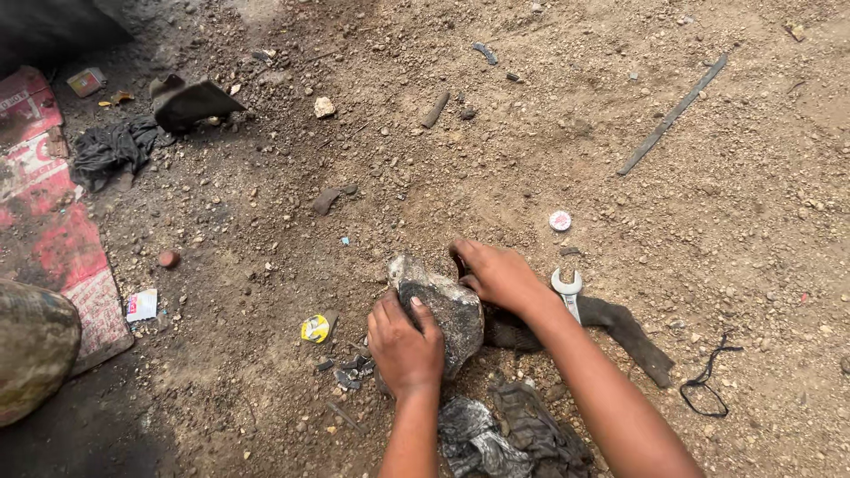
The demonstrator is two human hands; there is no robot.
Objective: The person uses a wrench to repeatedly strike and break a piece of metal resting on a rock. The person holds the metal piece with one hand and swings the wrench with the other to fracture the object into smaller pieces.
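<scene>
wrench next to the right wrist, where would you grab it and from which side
Grip the wrench by its open-end head, coming straight down from above on the far side of the right hand. Only the forked head and a short bit of shank show; the rest of the handle runs toward the forearm and the dark rag, so whether that end is free cannot be told. It lies flat on the dirt.

1. This is an open-air repair yard, a roadside mechanic's patch on bare dirt ground (460, 168) strewn with pebbles.
2. An open-ended spanner (567, 289) lies in the dust, near a long flat metal strip (673, 115) towards the far right corner.
3. Oily black rags (111, 149) and greasy scraps lie about.
4. A worn red printed sheet (53, 239) covers the ground at the left edge.
5. A bottle cap (560, 220) and wrappers litter the soil.
</scene>
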